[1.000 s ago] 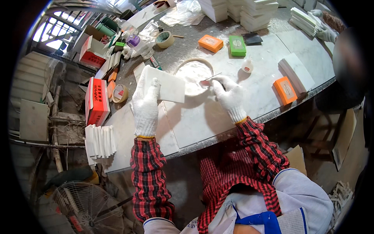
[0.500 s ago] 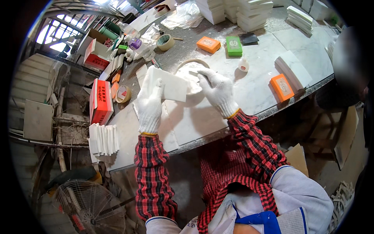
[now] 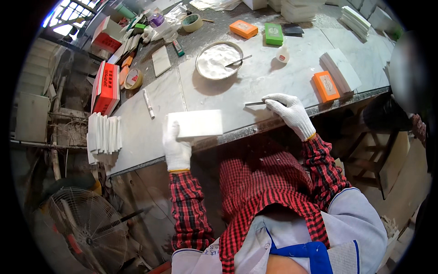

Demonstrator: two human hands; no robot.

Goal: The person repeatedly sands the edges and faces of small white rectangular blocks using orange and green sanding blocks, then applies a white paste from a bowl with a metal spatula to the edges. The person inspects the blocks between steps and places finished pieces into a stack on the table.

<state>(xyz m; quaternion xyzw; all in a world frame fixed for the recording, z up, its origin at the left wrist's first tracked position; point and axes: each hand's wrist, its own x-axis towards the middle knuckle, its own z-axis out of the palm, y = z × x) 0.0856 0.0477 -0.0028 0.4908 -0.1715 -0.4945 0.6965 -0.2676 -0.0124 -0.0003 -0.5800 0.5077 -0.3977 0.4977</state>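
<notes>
My left hand (image 3: 178, 148), in a white glove, is closed on the left end of a flat white rectangular slab (image 3: 200, 124) near the table's front edge. My right hand (image 3: 291, 114), gloved as well, pinches a thin dark stick-like tool (image 3: 255, 103) that points left towards the slab; its exact kind is unclear. Beyond both hands stands a round bowl (image 3: 199, 69) of white powder (image 3: 216, 57). A metal spoon (image 3: 244, 59) leans in the powder, its handle over the right rim. To the left lies a white marker-like stick (image 3: 148, 104).
Orange boxes (image 3: 326, 86), a green box (image 3: 273, 34) and a small white bottle (image 3: 282, 55) sit right of the bowl. Stacked white slabs (image 3: 340, 71) are at right, upright ones (image 3: 105, 132) at left beside a red box (image 3: 106, 89). A fan (image 3: 89, 237) stands low left.
Both hands have drawn back from the bowl towards the table's front edge. The slab has turned to lie nearly level. My right hand now shows the dark tool, and the spoon rests in the bowl.
</notes>
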